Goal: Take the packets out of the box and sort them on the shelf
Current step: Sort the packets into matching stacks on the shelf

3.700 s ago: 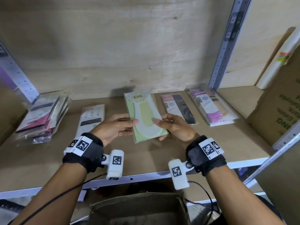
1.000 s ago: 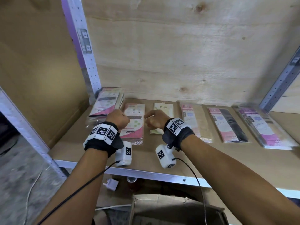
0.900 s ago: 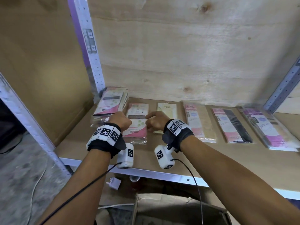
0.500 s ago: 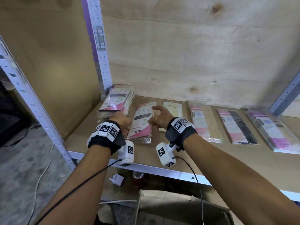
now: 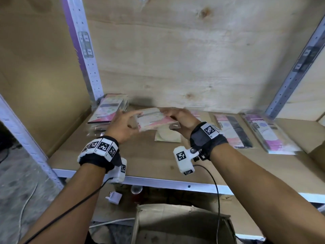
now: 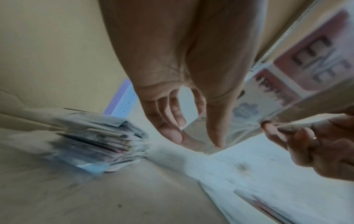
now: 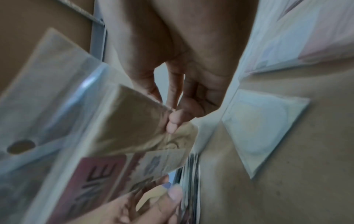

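Observation:
A pink-and-white packet (image 5: 154, 120) hangs crosswise just above the wooden shelf (image 5: 146, 159). My right hand (image 5: 173, 114) pinches its right end between thumb and fingers (image 7: 173, 121). My left hand (image 5: 130, 120) is at the packet's left end with its fingers spread; in the left wrist view the packet (image 6: 298, 71) lies to the right of the thumb, outside the left hand (image 6: 195, 133). A pale green packet (image 5: 168, 135) lies flat beneath. The cardboard box (image 5: 182, 224) stands open below the shelf edge.
A stack of pink packets (image 5: 109, 110) leans at the shelf's far left by the metal upright (image 5: 84, 55). Pink-and-black packets (image 5: 232, 131) and a purple-pink pile (image 5: 269, 133) lie to the right. A white plug (image 5: 114, 197) lies under the shelf.
The pink packet has come up off the shelf and turned crosswise, uncovering the spot left of the green packet. My hands have opened out from fists to its ends.

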Demonstrator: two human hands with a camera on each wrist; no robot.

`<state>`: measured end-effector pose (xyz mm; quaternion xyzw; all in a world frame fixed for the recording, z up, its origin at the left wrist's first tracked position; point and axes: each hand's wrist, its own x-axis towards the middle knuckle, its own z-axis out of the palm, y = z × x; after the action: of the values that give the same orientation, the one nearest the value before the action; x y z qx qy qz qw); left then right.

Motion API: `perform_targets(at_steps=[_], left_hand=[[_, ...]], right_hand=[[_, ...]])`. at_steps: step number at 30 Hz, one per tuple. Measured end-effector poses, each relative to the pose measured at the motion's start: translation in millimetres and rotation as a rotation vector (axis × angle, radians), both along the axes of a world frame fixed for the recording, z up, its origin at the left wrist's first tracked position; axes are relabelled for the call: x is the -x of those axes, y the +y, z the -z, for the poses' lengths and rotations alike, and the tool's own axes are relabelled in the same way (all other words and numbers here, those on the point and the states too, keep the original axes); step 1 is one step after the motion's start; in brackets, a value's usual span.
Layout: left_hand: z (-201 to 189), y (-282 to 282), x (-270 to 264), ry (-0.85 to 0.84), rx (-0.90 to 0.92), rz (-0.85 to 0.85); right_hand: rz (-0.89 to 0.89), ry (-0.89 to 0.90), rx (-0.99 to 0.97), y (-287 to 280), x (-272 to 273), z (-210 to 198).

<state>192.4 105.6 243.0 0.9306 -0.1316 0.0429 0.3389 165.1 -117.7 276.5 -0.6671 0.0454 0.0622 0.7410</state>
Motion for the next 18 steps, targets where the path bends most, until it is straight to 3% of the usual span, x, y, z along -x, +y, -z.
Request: perform_targets(at_steps=[5,10,14,18], left_hand=[[-12.9,-22.0,7.3,-0.345,0.096,-0.014],[-20.0,-43.0,19.3,-0.529,0.162,0.072],[-21.6,-59.3,30.3,-0.488,0.305,0.136],[-14.8,-73.5,34.7,-0.253,0.515,0.201]], right_hand=[[-0.035,0.0,-0.153,-32.5,20.2,-11.9],[-0.009,0.01,-0.239,-60.7,36.0,-20.9],[-0.029,-0.034,-0.261,-76.9,43.5,-18.6],[-0.033,-0.084,-0.018,-88.4,48.6,-4.5]])
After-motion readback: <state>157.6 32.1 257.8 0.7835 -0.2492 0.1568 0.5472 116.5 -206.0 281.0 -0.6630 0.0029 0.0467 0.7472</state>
